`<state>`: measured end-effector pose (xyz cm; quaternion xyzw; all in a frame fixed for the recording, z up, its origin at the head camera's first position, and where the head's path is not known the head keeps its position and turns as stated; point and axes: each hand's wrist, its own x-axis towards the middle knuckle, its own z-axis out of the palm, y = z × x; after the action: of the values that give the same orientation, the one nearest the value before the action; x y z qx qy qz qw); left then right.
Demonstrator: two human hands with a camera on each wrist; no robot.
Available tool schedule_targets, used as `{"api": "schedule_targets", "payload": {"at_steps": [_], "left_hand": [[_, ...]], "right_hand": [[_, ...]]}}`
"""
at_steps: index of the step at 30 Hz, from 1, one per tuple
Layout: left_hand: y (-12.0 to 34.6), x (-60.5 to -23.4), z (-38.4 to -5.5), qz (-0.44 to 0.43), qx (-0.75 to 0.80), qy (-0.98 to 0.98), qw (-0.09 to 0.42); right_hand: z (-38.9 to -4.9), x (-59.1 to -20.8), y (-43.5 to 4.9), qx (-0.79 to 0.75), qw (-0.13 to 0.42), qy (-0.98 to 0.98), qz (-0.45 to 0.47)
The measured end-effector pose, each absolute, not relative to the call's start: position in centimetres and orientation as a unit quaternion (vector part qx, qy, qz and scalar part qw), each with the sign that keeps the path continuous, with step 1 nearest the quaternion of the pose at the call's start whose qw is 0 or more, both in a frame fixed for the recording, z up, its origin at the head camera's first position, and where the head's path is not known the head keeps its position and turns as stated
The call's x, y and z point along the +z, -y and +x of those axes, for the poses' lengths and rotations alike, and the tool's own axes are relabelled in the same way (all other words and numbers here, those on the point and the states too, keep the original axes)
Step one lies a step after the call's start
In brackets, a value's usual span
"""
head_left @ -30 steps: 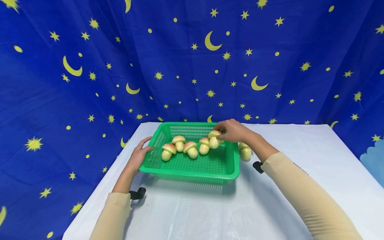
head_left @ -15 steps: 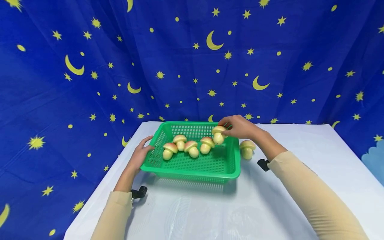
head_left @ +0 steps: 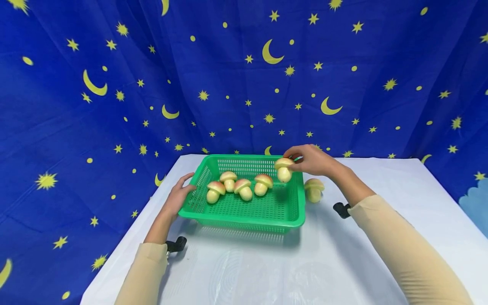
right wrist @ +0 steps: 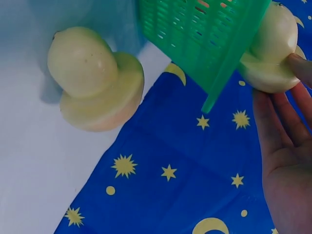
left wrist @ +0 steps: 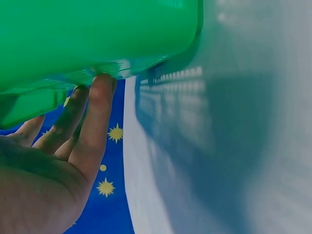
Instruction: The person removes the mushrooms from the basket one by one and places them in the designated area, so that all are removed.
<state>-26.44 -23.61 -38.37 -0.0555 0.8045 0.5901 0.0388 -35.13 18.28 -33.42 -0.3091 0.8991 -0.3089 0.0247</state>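
Observation:
My right hand [head_left: 314,160] pinches a pale yellow toy mushroom [head_left: 284,170] by its cap, over the back right corner of a green plastic basket [head_left: 244,222]. The right wrist view shows that mushroom [right wrist: 275,39] stem up, thumb and fingers around the cap, close to the basket's rim. Left of centre in the basket lie a toy mushroom [head_left: 215,192], another behind it and a third mushroom [head_left: 244,189]; further right is one more mushroom [head_left: 263,184]. My left hand [head_left: 177,197] holds the basket's left rim, thumb over it, fingers [left wrist: 95,114] against the outside.
One toy mushroom [head_left: 314,190] lies on the white table [head_left: 381,203] just right of the basket. Behind and left of the table hangs a blue cloth [head_left: 228,76] with yellow stars and moons. A black wrist mount [head_left: 176,244] sits on each wrist.
My right hand has carried its mushroom rightward and slightly up, away from the other mushrooms. The mushroom on the table now shows more fully. My left hand stays at the basket.

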Motion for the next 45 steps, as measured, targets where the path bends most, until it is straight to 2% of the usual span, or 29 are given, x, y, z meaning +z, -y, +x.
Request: {"api": "schedule_targets", "payload": {"at_steps": [14, 22, 31, 45], "left_hand": [[25.1, -40.8, -28.1, -0.053, 0.612, -0.788, 0.031], [25.2, -41.0, -27.8, -0.05, 0.598, -0.8, 0.014], [25.5, -41.2, -27.6, -0.051, 0.608, -0.792, 0.016], [25.7, -41.4, -28.1, -0.036, 0.599, -0.8, 0.015]], "right_hand": [[-35.1, -32.9, -20.2, -0.338, 0.009, -0.896, -0.287], [-35.3, -33.0, -21.3, -0.334, -0.01, -0.9, -0.279], [-35.2, -33.0, -22.4, -0.341, -0.019, -0.901, -0.268], [-33.8, -34.5, -25.4, -0.36, 0.003, -0.9, -0.247]]}}
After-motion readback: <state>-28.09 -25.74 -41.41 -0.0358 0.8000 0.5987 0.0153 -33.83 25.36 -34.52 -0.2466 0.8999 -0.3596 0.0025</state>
